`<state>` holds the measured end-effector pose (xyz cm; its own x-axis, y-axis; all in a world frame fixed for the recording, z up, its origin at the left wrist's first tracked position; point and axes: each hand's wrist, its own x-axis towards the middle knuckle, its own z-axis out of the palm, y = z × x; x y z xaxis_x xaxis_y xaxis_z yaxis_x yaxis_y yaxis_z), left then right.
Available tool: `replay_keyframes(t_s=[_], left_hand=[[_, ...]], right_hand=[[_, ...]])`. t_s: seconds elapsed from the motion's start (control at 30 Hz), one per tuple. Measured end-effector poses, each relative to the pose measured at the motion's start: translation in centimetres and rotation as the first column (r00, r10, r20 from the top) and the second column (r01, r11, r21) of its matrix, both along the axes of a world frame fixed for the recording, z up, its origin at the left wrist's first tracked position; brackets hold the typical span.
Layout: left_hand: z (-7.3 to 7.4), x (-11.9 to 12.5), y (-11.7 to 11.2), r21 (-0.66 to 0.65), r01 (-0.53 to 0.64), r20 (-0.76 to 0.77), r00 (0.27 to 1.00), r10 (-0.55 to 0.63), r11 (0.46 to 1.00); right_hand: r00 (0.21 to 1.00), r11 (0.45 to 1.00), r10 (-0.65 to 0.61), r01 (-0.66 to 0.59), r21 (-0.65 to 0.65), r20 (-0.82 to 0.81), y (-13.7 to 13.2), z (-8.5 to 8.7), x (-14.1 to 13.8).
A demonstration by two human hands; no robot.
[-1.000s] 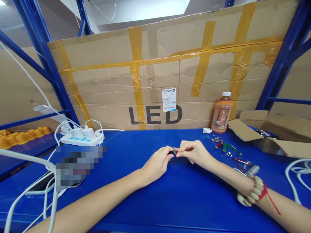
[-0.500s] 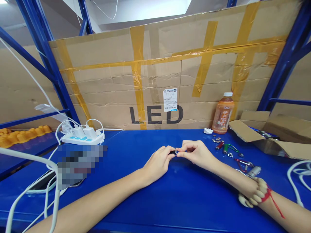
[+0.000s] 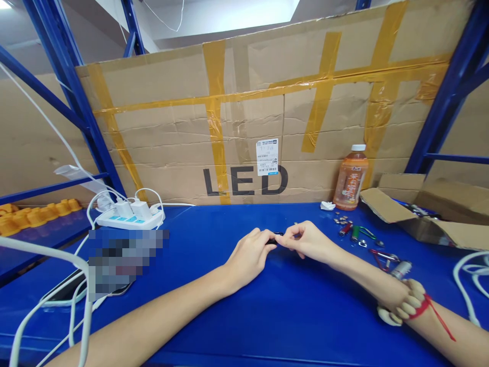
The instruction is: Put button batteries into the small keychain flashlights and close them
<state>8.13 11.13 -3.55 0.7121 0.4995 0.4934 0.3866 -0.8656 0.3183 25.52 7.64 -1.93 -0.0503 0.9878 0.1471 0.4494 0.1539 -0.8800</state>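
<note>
My left hand (image 3: 249,254) and my right hand (image 3: 308,240) meet at the middle of the blue table (image 3: 244,306). Between their fingertips is a small dark part (image 3: 274,236), pinched by both hands; its shape is too small to make out. Both hands rest low over the table surface. To the right lie several small keychain flashlights and button cells (image 3: 355,232), a hand's width from my right hand. A bead bracelet with a red cord (image 3: 405,306) is on my right wrist.
An orange drink bottle (image 3: 350,177) stands at the back right by an open cardboard box (image 3: 424,214). A white power strip with plugs (image 3: 129,216) and white cables (image 3: 53,285) lie left. Taped cardboard marked LED (image 3: 244,117) closes the back. A phone (image 3: 69,288) lies left.
The hands stay together at the same spot; my right fingers have shifted slightly on the small part. Nothing else has moved.
</note>
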Motion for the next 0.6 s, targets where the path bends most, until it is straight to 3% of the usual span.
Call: replay_keyframes(t_s=[0.4, 0.6], left_hand=[[0.43, 0.23, -0.05, -0.06, 0.026, 0.017, 1.0, -0.025, 0.998], [0.21, 0.32, 0.29, -0.132, 0.0, 0.03, 1.0, 0.004, 0.991]], right_hand=[[0.999, 0.999, 0.039, -0.039, 0.008, 0.02, 0.63, -0.86, 0.22], [0.997, 0.998, -0.019, 0.014, 0.059, 0.079, 0.66, -0.84, 0.16]])
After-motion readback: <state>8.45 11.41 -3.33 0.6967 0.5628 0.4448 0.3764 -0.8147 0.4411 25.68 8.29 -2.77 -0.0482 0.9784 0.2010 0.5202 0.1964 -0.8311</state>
